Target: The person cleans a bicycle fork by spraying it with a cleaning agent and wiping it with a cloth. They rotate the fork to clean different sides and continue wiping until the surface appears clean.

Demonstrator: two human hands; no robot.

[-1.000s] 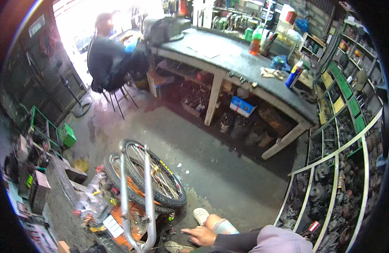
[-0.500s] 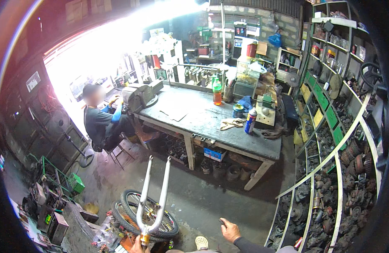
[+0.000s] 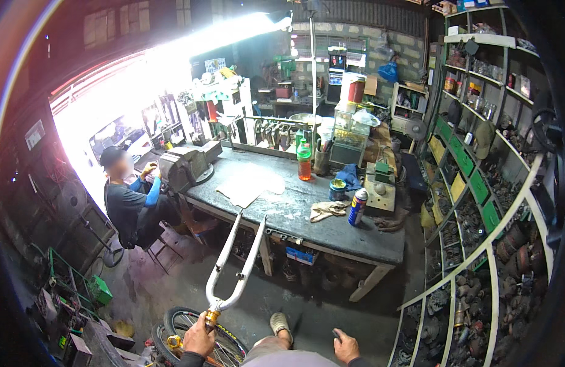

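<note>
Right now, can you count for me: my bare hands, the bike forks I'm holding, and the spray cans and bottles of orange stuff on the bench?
Hands: 2, your left hand and right hand
Bike fork: 1
Spray can: 1
Bottle of orange liquid: 1
Total: 5

Workshop interior, dim at the margins. Left: broad open doorway (image 3: pixel 71 147), blown white by daylight; nearer, dark wall (image 3: pixel 25 189). Across the middle: long desk (image 3: pixel 276 214), worn dark top, timber legs (image 3: pixel 371 283). Far side: grey block wall (image 3: pixel 409 58) beneath corrugated sheeting (image 3: pixel 386 30). Along the right: tall, packed, pale-framed shelving (image 3: pixel 480 40), green panels (image 3: pixel 478 185) midway. Underfoot: grey floor (image 3: pixel 349 324), deeply shadowed below the desk. Left of desk: dark-legged stool (image 3: pixel 163 252).
</note>
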